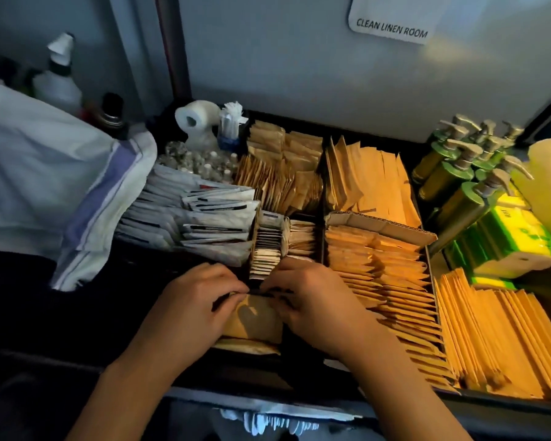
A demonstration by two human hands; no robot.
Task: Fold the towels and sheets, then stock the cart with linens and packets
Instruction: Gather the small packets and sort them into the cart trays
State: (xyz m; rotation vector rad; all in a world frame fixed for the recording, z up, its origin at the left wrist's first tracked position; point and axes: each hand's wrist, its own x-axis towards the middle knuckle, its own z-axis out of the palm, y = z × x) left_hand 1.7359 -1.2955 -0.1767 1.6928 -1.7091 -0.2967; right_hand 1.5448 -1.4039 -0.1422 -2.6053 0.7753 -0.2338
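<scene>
Brown paper packets [252,319] lie in a short stack in the near centre compartment of the cart tray [439,394], and both hands work at their far edge. The left hand [198,300] has its fingers curled over the top of the stack; the right hand [312,297] does the same from the other side, fingertips almost meeting — both grip the packets, apparently seating them in the slot.

Stocking looks well advanced. Just beyond the hands stand small sachets [266,253] on edge; to the left, white packets [201,218]; to the right and behind, tan envelopes [379,262] fill several compartments. Pump bottles [458,173] and green tissue packs [516,243] occupy the right end.

Folded linen [39,173] rests at the left of the cart — folding appears done for at least this item. Whether further towels or sheets remain cannot be determined.
</scene>
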